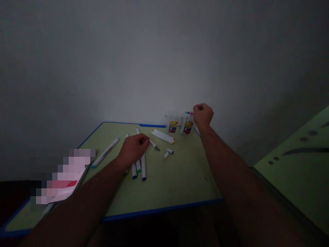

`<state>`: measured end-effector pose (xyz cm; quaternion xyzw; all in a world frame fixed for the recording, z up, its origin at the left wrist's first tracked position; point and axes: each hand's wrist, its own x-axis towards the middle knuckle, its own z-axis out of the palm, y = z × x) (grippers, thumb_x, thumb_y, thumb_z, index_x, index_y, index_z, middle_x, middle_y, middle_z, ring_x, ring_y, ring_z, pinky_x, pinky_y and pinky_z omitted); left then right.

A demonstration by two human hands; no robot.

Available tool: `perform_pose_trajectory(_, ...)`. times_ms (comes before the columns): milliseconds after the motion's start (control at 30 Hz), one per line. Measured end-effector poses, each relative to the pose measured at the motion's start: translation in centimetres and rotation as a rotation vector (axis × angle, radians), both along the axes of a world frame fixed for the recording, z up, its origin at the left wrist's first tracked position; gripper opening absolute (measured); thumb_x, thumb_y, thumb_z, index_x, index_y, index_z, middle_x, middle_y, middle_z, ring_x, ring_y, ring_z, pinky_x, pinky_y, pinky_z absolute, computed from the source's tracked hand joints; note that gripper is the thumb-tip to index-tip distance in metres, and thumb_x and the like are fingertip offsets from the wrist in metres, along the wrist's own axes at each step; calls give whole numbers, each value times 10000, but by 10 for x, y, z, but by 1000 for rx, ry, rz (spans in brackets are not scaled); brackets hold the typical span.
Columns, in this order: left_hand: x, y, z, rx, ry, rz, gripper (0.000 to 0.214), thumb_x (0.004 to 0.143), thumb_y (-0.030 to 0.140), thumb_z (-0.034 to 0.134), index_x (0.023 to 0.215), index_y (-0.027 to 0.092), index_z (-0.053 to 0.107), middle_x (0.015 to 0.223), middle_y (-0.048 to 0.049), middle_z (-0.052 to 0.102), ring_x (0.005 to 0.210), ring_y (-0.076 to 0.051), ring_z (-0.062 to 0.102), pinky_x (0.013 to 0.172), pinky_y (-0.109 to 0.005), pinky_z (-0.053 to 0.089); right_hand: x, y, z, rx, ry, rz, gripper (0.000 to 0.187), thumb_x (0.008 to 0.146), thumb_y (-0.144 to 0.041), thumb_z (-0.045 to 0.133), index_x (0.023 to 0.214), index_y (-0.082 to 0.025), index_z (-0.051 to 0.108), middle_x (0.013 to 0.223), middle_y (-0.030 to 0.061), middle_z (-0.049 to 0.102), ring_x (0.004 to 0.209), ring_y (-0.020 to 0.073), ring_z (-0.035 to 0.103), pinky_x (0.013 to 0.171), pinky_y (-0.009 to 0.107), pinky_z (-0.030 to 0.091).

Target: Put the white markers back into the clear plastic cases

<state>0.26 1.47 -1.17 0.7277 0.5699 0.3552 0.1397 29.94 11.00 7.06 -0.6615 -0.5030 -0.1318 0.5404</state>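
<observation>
My left hand (135, 147) is closed in a pinch over the middle of the table. An uncapped marker (155, 146) sticks out from its fingers, grey tip pointing right and down. Beneath that hand lie several white markers (143, 168) with purple, blue and green ends, partly covered by it. My right hand (203, 115) is closed, raised at the right edge of a clear marker case (188, 127) with several markers upright in it. What its fingers hold, if anything, is hidden. Two loose caps (168, 151) lie right of the uncapped marker.
White markers with yellow ends (163, 136) lie behind the caps. A second clear case (172, 126) stands by the wall. One blue-ended marker (106, 153) lies at left, near a blurred pink-and-white item (68, 192). The green table (180, 185) has a blue edge; a green panel (305, 171) stands at right.
</observation>
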Motion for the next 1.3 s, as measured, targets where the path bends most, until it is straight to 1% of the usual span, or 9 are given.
perform_pose_trajectory(133,-2,1,0,10,27,27,266,839,360,559,939,217,760,871,-52,764,797,-212,689,756,-327,496,-23,-21,-14,36,123,109,116,800,-250,600,719,-180,644,723,24,674,696,160,608,722,288,471)
perform_pose_trajectory(300,-7,3,2,-16,73,89,290,838,353,552,983,208,757,896,-63,766,844,-224,697,775,-327,497,-44,-42,-49,-94,163,245,236,822,-348,617,639,-199,604,658,13,657,624,153,584,652,280,448)
perform_pose_trajectory(433,-12,7,2,20,55,132,286,832,342,558,976,199,759,911,-68,764,843,-218,695,790,-329,505,-45,-49,-78,-232,44,300,188,815,-322,630,671,-204,654,704,19,696,670,164,620,661,278,454)
perform_pose_trajectory(533,-15,9,2,25,32,159,270,827,341,566,959,208,761,921,-60,768,847,-217,695,807,-335,509,-42,-50,-91,-351,-125,365,115,809,-276,627,764,-217,715,789,20,736,740,170,653,717,282,474)
perform_pose_trajectory(733,-16,10,0,18,39,187,272,822,338,580,976,208,762,934,-64,770,848,-221,695,818,-345,509,-48,-54,-98,-589,-407,428,228,808,-264,640,986,-206,770,983,64,758,904,203,675,829,315,489)
perform_pose_trajectory(900,-16,12,-2,18,26,194,244,810,318,597,946,205,765,902,-65,768,821,-221,696,794,-347,508,-54,-57,-102,-694,-482,423,307,812,-283,626,1074,-203,766,1098,87,738,968,223,670,850,330,488)
perform_pose_trajectory(1067,-16,11,-3,21,11,197,223,802,308,611,930,209,765,893,-55,767,821,-215,696,790,-342,506,-57,-59,-101,-730,-515,409,287,804,-279,627,1036,-203,777,1081,90,739,945,224,669,811,321,483)
perform_pose_trajectory(1233,-15,13,-5,32,6,182,212,798,301,617,914,206,767,865,-55,763,779,-209,684,767,-346,504,-57,-59,-101,-722,-532,421,171,789,-274,640,884,-211,768,964,78,748,862,211,666,751,313,475)
perform_pose_trajectory(1300,-15,14,-6,44,0,175,206,796,301,621,910,210,767,849,-51,760,754,-204,678,755,-345,505,-56,-59,-103,-709,-525,417,156,781,-269,649,883,-212,753,965,74,750,861,211,667,747,313,476)
